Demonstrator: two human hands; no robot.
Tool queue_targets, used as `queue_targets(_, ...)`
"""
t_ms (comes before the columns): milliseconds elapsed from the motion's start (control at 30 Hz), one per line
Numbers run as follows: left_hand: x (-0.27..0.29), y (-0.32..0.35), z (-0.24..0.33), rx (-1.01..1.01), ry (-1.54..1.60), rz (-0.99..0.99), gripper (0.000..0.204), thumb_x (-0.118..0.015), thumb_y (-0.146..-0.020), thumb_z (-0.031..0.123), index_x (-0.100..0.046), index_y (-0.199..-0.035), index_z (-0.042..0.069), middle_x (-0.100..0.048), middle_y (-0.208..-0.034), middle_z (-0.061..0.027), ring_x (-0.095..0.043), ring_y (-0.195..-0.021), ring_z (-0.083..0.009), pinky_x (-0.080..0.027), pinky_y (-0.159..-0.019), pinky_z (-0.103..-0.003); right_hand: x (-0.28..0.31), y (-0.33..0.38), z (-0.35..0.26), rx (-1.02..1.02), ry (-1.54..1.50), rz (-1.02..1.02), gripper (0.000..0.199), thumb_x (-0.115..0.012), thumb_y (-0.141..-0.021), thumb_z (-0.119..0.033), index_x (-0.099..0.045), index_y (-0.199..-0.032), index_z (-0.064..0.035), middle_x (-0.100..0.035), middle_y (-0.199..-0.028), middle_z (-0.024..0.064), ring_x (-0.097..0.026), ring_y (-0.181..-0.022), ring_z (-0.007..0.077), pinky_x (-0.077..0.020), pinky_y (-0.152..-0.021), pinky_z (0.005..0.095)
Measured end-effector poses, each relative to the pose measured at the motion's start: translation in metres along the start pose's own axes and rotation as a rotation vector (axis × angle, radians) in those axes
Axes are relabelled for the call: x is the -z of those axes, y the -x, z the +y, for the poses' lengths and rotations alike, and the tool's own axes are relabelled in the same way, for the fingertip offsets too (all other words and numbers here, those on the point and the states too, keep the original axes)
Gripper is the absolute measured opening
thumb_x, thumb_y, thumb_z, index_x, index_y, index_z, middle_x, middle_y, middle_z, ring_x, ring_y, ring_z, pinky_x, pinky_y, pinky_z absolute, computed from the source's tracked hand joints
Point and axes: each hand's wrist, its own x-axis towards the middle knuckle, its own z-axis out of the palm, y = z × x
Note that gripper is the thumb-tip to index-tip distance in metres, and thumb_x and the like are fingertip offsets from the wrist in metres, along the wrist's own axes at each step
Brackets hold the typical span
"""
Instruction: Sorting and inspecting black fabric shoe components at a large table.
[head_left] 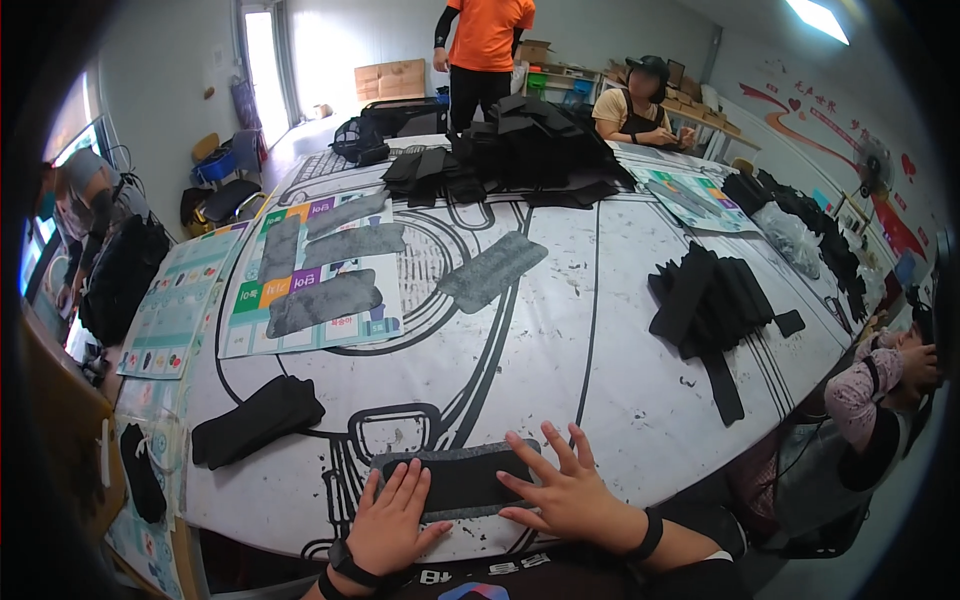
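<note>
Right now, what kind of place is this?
Probably a small workshop for hand assembly: several people sit around a big shared table, stacks of black fabric pieces cover it, and cardboard boxes stand behind.

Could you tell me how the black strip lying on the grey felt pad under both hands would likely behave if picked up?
The black strip looks like thin fabric, so probably floppy and light. It lies flat on the grey felt pad, so it shouldn't roll; felt may grip it.
</note>
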Motion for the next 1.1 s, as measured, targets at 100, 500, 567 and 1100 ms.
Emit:
queue_targets(100,0.000,-0.002,0.000,-0.032,-0.027,0.005,0.071,-0.050,-0.085,0.049,-0.039,-0.132,-0.003,-0.041,-0.136,-0.0195,-0.035,-0.130,-0.0294,-0.018,-0.108,-0.050,0.004,0.000,0.004,-0.015,0.043,-0.174,0.050,-0.064,-0.075,-0.055,-0.066,-0.108,-0.0183,-0.038,-0.139,0.0098,-0.021,-0.132,0.0393,-0.0107,-0.106,0.0545)
queue_targets(500,-0.005,0.001,-0.003,0.013,0.089,0.015,0.070,-0.059,-0.081,0.042,-0.040,-0.130,-0.004,-0.041,-0.135,-0.0215,-0.037,-0.127,-0.0343,-0.027,-0.106,-0.045,0.065,0.026,0.021,0.253,-0.038,0.871,0.118,-0.079,-0.063,-0.048,-0.006,-0.143,-0.0036,-0.029,-0.141,0.0196,-0.025,-0.134,0.0329,-0.0244,-0.107,0.0494)
queue_targets(567,-0.003,-0.001,-0.002,0.011,0.105,0.023,0.070,-0.059,-0.081,0.041,-0.040,-0.130,-0.004,-0.041,-0.135,-0.0219,-0.037,-0.127,-0.0349,-0.027,-0.106,-0.045,0.057,0.025,0.019,0.350,0.003,0.768,0.110,-0.078,-0.065,-0.046,-0.012,-0.143,-0.0055,-0.033,-0.139,0.0169,-0.029,-0.132,0.0316,-0.0274,-0.107,0.0488)
queue_targets(1100,0.017,-0.006,-0.009,-0.033,0.198,0.215,0.042,-0.064,-0.080,0.036,-0.062,-0.108,0.005,-0.051,-0.124,-0.0169,-0.045,-0.118,-0.0339,-0.033,-0.099,-0.045,-0.009,-0.030,0.020,-0.006,-0.309,0.021,0.041,-0.064,-0.080,-0.026,-0.052,-0.110,-0.0017,-0.055,-0.099,0.0129,-0.054,-0.096,0.0297,-0.0452,-0.083,0.0351)
